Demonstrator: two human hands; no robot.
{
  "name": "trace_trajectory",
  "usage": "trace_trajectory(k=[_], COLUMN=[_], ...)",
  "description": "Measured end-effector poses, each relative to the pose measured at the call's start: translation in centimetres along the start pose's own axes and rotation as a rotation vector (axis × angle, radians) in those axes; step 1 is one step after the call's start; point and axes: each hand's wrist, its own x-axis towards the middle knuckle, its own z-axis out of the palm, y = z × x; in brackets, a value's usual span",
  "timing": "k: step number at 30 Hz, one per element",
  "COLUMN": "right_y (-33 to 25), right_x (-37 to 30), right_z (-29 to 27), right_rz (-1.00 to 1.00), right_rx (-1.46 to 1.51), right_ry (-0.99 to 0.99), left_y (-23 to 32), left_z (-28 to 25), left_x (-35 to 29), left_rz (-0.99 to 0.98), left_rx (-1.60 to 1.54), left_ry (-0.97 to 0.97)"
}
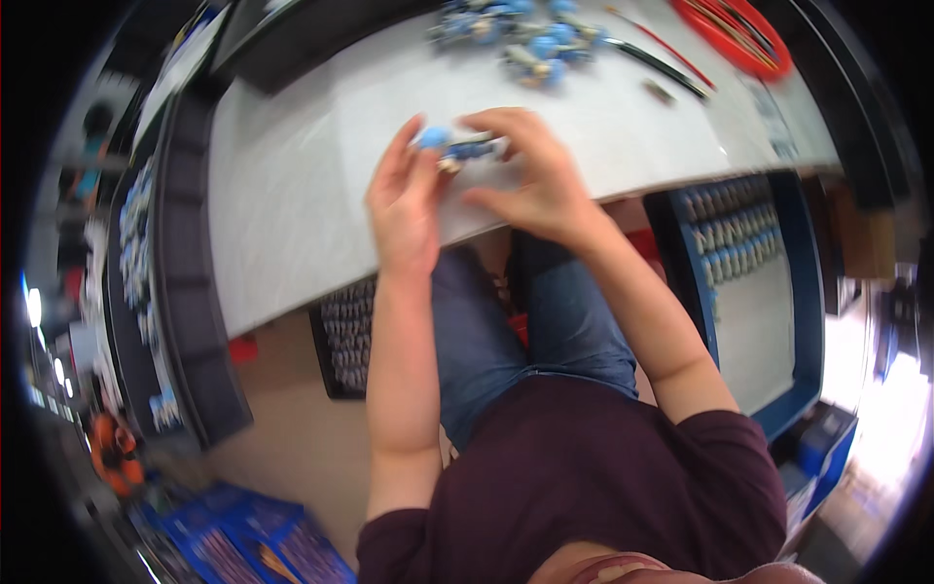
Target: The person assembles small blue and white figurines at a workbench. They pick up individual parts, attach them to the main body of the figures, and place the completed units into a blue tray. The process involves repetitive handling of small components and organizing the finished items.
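Over the white tabletop (292, 204), my left hand (404, 209) grips a small painted figurine (469, 150) with thumb and fingers. The figurine has a round light-blue part, darker blue patches and pale ends; motion blur hides its finer detail. My right hand (540, 175) curves around the figurine's right end, thumb and forefinger spread wide apart. Whether its other fingers touch the figurine is hard to see. Beyond both hands lies a pile of similar blue and pale figurines (545, 44).
A thin red brush (662, 49) and a black pen-like tool (657, 68) lie right of the pile, near a red dish (749, 44) holding slim tools. Rows of figurines fill part of a blue-rimmed tray (808, 321) at right. A black rack (190, 282) stands at left.
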Motion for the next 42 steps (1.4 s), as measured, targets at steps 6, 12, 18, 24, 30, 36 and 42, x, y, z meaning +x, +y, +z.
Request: trace_trajectory(k=[6,12,18,24,30,36,42], right_y=[1.4,0.8,0.9,6.2,9.3,11.4,12.1], right_x=[-0.8,-1.8,-10.2,-27.2,-36.5,-37.1,-39.4], right_z=[1.7,-0.8,-14.3,-29.2,-29.2,-27.1,-27.3], right_rz=[-0.222,0.011,0.191,0.964,1.35,1.265,1.08], right_rx=[-0.005,0.221,-0.064,-0.624,-0.747,-0.673,-0.929], right_ry=[0.192,0.226,0.693,0.818,0.506,0.513,0.281], left_y=[-0.7,-0.2,-0.1,0.5,-0.2,-0.7,-0.8], left_z=[-2.2,0.3,0.4,0.5,1.1,1.2,1.0], left_x=[0.2,0.0,-0.5,-1.1,-0.5,-0.1,-0.3], left_rz=[0.124,0.131,0.123,0.129,0.134,0.131,0.132], left_rx=[0.2,0.29,0.429,0.492,0.562,0.54,0.38], left_ry=[-0.047,-0.155,-0.011,-0.02,-0.052,-0.061,0.022])
